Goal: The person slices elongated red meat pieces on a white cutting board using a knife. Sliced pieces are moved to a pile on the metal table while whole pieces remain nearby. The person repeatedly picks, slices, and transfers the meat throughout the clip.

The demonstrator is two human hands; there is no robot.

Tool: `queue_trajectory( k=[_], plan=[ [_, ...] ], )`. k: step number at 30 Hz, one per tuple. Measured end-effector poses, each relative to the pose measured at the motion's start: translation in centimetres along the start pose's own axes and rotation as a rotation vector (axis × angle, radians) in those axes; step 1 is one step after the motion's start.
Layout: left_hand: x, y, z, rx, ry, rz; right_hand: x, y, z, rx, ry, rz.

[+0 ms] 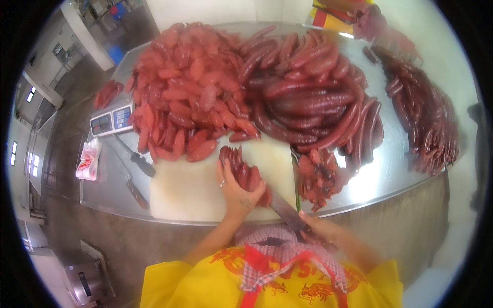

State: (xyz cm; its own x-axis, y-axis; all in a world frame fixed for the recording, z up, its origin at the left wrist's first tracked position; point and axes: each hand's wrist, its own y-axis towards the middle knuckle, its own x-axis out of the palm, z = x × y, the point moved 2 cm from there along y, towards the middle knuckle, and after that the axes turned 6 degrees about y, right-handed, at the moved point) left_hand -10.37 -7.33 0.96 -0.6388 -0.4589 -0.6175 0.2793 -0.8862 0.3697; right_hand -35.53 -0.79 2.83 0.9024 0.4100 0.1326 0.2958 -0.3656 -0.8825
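On the white cutting board (179, 182), a few dark red sausages (240, 167) lie side by side. My left hand (240, 194) is closed over them, its fingers along one side and its thumb on the other. My right hand (326, 229) grips a knife (284, 209) whose blade points at the near right end of these sausages; its tip is hidden there. Beyond the board is a big heap of slant-cut sausage pieces (190, 87). Long uncut sausages (313, 105) are piled to its right. Beside the board's right edge sits a small mound of end scraps (319, 177).
A digital scale (112, 120) stands at the left, with a white and red packet (89, 160) near it. Two other knives, one black-handled (142, 164) and one brown-handled (137, 194), lie left of the board. More sausages (423, 115) lie at the right. A co-worker's sleeve (334, 18) shows behind.
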Motion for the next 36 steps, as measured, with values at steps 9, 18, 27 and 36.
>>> queue_trajectory(
  k=[9,18,27,36],
  plan=[
    [-6.3,19.9,-1.3,0.309,-0.091,0.373,5.2,0.8,-19.5,-0.414,-0.187,-0.015],
    [-3.8,43.3,-9.6,-0.125,0.517,0.132,5.6,3.1,-22.7,-0.489,0.206,0.224],
    [-4.6,49.9,-0.5,0.021,0.876,-0.269,1.2,-0.4,-14.6,-0.432,0.331,0.448],
    [17.3,43.2,2.0,0.193,0.399,-0.703,1.1,-0.1,-12.3,-0.490,0.393,0.422]
  ],
)
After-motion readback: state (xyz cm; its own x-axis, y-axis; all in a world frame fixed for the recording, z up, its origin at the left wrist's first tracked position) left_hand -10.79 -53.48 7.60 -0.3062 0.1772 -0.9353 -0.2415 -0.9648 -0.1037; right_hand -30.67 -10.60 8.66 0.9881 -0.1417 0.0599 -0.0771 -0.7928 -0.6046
